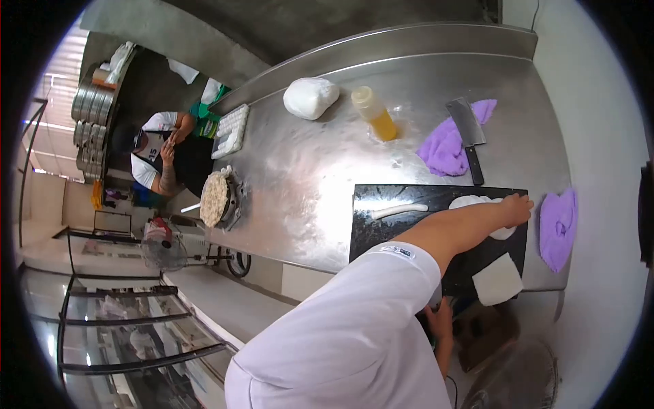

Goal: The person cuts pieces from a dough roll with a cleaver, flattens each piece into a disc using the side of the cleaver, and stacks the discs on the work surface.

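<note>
My left hand [515,210] reaches across the black board [364,235], its fingers curled at the far right end of a flattened piece of white dough [470,201]. My forearm covers the middle of that piece. A thin white dough strip [398,210] lies farther left on the board. Below my sleeve, my right hand [440,320] is closed near the board's front edge; a greyish flat part shows beside it, but what it holds is partly hidden. A white cloth-like square [497,279] rests on the board's front right corner.
A cleaver [466,126] lies on a purple cloth [443,150]. Another purple cloth [557,228] sits by the wall. Behind are an oil bottle [375,114] and a white bundle [311,97]. At left are an egg tray [231,131], a topped pan [215,198] and a co-worker [167,146].
</note>
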Tool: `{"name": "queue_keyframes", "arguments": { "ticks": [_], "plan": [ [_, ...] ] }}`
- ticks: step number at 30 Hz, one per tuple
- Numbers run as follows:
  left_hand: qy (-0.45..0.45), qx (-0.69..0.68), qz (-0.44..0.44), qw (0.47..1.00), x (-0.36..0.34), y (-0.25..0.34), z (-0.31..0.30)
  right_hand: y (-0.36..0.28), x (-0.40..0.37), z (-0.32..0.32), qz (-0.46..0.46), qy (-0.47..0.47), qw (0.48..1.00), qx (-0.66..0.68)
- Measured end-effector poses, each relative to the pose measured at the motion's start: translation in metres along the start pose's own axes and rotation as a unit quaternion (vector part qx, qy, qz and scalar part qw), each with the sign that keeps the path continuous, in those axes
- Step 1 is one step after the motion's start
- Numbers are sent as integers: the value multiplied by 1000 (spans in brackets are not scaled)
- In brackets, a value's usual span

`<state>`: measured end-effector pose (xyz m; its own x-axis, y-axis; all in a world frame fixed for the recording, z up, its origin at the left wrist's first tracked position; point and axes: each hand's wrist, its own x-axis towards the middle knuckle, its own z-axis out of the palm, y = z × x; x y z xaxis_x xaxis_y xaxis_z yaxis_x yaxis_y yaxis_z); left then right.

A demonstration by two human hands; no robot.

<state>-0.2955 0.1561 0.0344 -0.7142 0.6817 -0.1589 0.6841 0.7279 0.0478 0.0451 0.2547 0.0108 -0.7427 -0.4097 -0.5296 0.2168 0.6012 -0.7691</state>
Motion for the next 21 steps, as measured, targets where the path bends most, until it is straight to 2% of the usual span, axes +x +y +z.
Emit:
{"name": "queue_keyframes", "arguments": {
  "ticks": [2,3,7,10,12,14,15,16,17,18,20,21],
  "plan": [
    [68,-86,-33,993,10,-1,26,-10,2,-5,11,-9,1000,-21],
    [39,-114,-28,992,9,-1,23,-14,2,-6,24,-16,999,-36],
    [38,-122,-35,991,1,-3,14,-12,4,-4,2,5,1000,-30],
    [35,-90,-11,995,-13,-7,3,-12,8,-10,12,-25,997,-74],
    [53,-42,43,997,-27,-9,-5,-21,5,-14,14,-43,997,-57],
    [90,-182,52,978,-44,-15,-6,-17,0,-15,-26,-17,999,-28],
    [131,-199,88,967,-60,-25,-7,-20,-3,-16,-88,19,996,18],
    [206,-268,103,935,-84,-39,-10,-25,-6,-17,-152,53,985,58],
    [263,-273,50,924,-116,-48,-14,-33,-9,-22,-132,62,989,21],
    [258,-309,-1,915,-153,-62,-28,-44,-12,-25,-114,68,991,-13],
    [362,-381,-123,841,-244,-80,-28,-66,-8,-28,-87,92,992,15],
    [382,-391,-210,810,-289,-90,-11,-74,-3,-29,-78,107,990,43]
  ]
}}
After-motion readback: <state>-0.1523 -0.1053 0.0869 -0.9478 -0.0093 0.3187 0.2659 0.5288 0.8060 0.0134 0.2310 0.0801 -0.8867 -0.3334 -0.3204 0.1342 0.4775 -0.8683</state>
